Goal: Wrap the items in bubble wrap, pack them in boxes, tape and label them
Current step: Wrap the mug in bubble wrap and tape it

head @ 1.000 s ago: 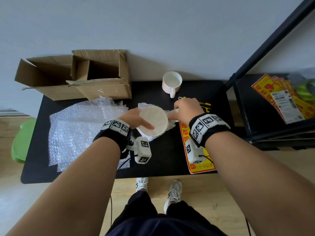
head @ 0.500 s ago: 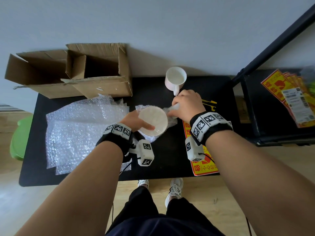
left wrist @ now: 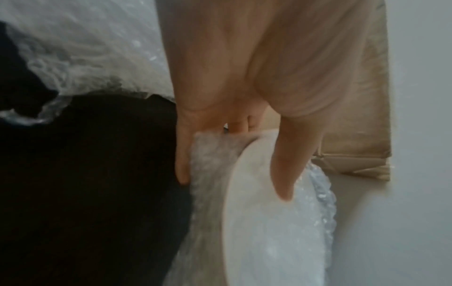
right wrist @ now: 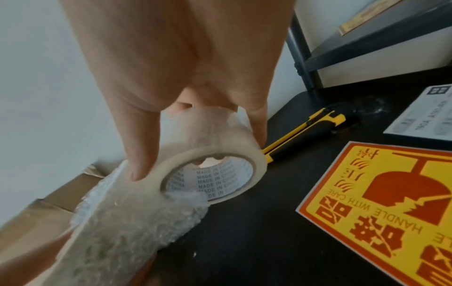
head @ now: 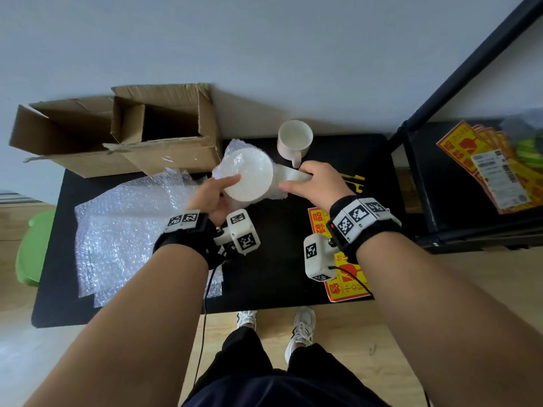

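Observation:
A round white dish wrapped in bubble wrap (head: 249, 177) (left wrist: 266, 241) is held tilted above the black table (head: 279, 277). My left hand (head: 216, 195) (left wrist: 232, 170) grips its near edge, thumb on the face and fingers behind. My right hand (head: 314, 180) (right wrist: 195, 147) grips a roll of clear tape (right wrist: 212, 170), and a strip of tape (head: 289, 175) runs from the roll onto the wrapped dish. A white mug (head: 294, 141) stands unwrapped behind my hands.
Open cardboard boxes (head: 158, 127) stand at the back left. Bubble wrap sheets (head: 123, 230) lie on the left of the table. A yellow utility knife (right wrist: 308, 129) and fragile labels (right wrist: 381, 203) lie at the right. More labels (head: 493, 165) sit on the black shelf.
Both hands lifted the wrapped dish and tape roll up and away from me, toward the mug. The dish now tilts more, with tape stretched between roll and wrap.

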The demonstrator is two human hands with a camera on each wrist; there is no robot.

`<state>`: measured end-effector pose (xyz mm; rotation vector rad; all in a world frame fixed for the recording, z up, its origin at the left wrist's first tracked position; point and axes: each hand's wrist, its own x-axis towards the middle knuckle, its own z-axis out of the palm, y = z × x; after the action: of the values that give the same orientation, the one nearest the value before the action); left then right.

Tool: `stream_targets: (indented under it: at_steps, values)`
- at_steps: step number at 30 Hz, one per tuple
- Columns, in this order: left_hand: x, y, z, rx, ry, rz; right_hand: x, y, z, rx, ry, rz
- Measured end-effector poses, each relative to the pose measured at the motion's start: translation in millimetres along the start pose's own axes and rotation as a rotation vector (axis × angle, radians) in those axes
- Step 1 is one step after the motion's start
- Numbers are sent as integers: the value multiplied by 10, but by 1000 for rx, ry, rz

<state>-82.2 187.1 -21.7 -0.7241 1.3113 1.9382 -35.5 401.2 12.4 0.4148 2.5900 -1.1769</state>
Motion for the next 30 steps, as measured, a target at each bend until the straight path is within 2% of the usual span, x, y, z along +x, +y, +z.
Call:
stream_targets:
  at_steps: [2,5,8,12,18,21,23,27,30]
  values:
    - [-41,11,61,-12,21,51,-29,-34,0,3,5,-11]
    - [4,-10,96,114,89,135,-73,-63,-15,-4,-16,-19]
    - [15,11,118,172,189,161,-109,-84,-48,-14,-104,-22]
    - [37,84,45,276,366,132,-147,-110,-77,-3,-181,-5]
    - [-12,75,-2,417,449,48,-141,-104,-150,-144,-104,-68]
    - [-58,80,57,456,408,69,-147,-41,-190,-265,-69,-57]
    - [-97,79,112,511,368,45,-151,-12,-181,-271,-62,-38]
    - [-149,16,191,488,228,-42,-139,-18,-153,-270,-25,-27]
    - [-80,-55,132,445,151,-48,-133,-28,-157,-244,-19,-56]
